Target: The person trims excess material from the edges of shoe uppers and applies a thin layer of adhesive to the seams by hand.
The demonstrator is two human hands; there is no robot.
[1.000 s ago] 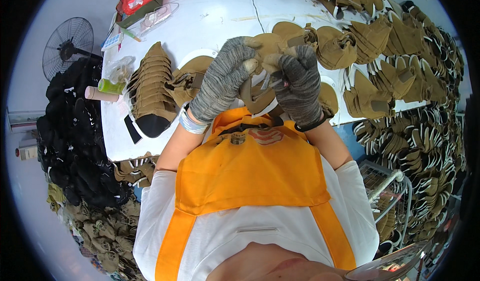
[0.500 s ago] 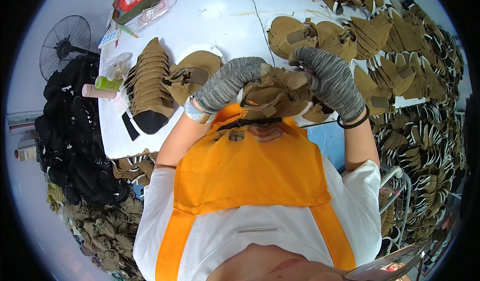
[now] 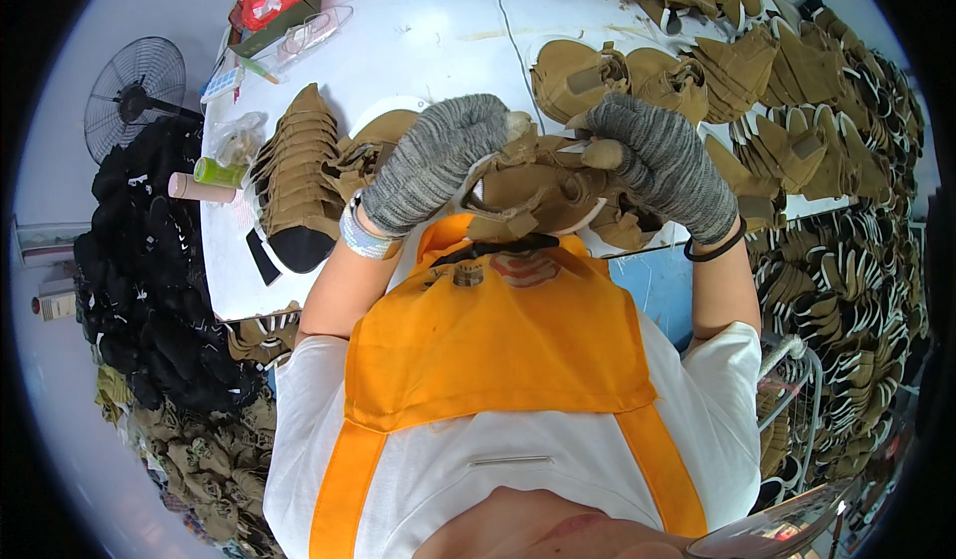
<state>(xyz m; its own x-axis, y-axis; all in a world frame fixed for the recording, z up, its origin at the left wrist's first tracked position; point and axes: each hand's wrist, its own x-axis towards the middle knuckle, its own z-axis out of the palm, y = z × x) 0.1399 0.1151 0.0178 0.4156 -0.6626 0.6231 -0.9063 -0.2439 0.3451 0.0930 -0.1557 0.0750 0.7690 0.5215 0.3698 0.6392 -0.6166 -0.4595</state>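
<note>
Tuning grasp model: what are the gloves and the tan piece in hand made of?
Gloves, on left hand and right hand: knit yarn, mottled grey, ribbed texture. Tan shoe upper: probably suede-like fabric or synthetic, matte, soft folds; cannot tell which.

gloves [image 3: 438, 161]: grey knitted cloth, rough
shoe upper [image 3: 533, 186]: tan fabric, matt, perhaps suede-like
table [image 3: 428, 51]: white, smooth
apron [image 3: 498, 340]: orange cloth

A stack of shoe uppers [image 3: 294, 186] is lying on the table [image 3: 428, 41] to the left of the left hand [image 3: 438, 161], with a fan [image 3: 134, 96] standing farther left. More uppers [image 3: 797, 111] are spreading right of the right hand [image 3: 657, 161], and the held upper [image 3: 533, 186] is sitting between both hands.
</note>
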